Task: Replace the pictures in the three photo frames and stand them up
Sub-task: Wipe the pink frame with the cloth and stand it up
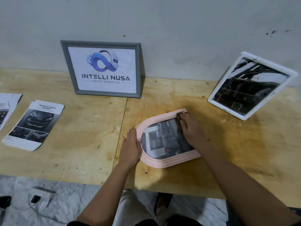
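A pink arched photo frame [164, 163] lies flat on the wooden table [73, 152], with a dark car picture showing in its opening. My left hand [131, 146] rests flat against the frame's curved left edge. My right hand [191, 128] presses on the frame's right side, its fingers over the far corner. A grey frame [104, 93] with a logo print stands against the wall at the back. A white frame [249, 85] with a dark picture leans against the wall at the right.
A loose car leaflet [34, 126] lies on the table at the left, with another sheet [6, 105] at the far left edge. On the floor below the table's front edge lie cables and a small box [43, 195].
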A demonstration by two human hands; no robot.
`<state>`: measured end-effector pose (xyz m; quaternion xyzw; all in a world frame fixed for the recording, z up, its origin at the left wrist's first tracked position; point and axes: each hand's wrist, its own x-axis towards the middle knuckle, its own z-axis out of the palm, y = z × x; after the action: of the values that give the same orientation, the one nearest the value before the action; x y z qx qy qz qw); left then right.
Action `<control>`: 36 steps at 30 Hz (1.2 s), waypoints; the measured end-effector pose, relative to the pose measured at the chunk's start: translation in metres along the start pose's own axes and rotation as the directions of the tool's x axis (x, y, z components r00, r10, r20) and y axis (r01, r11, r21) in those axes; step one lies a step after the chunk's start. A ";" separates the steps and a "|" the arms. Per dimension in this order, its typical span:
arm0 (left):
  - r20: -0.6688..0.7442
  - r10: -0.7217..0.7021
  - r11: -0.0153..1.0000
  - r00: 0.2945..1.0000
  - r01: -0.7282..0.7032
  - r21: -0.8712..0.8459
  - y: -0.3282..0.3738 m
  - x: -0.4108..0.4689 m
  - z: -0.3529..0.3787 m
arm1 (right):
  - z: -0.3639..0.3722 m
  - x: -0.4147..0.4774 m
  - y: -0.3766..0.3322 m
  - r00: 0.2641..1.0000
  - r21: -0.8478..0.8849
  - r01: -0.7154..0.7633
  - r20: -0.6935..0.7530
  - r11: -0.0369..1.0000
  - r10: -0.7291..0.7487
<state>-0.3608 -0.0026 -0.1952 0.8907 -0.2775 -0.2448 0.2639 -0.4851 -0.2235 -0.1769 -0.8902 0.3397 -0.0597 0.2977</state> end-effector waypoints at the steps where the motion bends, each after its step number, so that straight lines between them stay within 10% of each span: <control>1: 0.011 -0.005 1.000 1.000 0.005 -0.003 0.002 0.000 -0.002 | -0.008 0.002 -0.004 0.995 0.130 -0.093 -0.011 0.987 0.095; 7: -0.147 -0.040 0.993 0.988 0.022 -0.120 0.026 -0.012 -0.003 | -0.058 0.006 -0.012 0.733 0.754 -0.489 0.083 0.438 0.676; 10: -0.253 -0.009 0.997 0.967 -0.011 -0.076 0.035 -0.022 0.002 | -0.069 -0.011 0.004 0.702 0.914 -0.401 0.348 -0.059 0.622; 12: -0.237 -0.033 0.999 0.971 0.029 -0.020 0.037 -0.028 0.006 | -0.072 -0.024 0.012 0.761 0.916 -0.367 0.397 -0.164 0.513; 26: -0.168 0.059 0.977 0.984 -0.023 0.212 0.050 0.012 0.011 | -0.093 -0.056 0.036 0.640 0.934 -0.320 0.091 0.157 0.763; 30: -0.196 0.085 0.976 0.977 -0.043 0.211 0.048 0.015 0.010 | -0.101 -0.069 0.044 0.667 0.320 -0.402 -0.539 0.858 0.514; 32: -0.191 0.153 0.979 0.970 -0.123 0.163 0.043 0.018 0.010 | -0.095 -0.072 0.040 0.753 -0.003 -0.328 -0.605 0.945 0.259; 36: -0.059 0.251 0.957 0.966 -0.238 0.165 0.034 0.025 0.012 | -0.056 -0.073 0.022 0.854 -0.128 -0.405 -0.408 0.905 0.324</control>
<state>-0.3622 -0.0461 -0.1912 0.8765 -0.3932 -0.1521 0.2322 -0.5708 -0.2174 -0.1366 -0.8069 0.5582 -0.1356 0.1374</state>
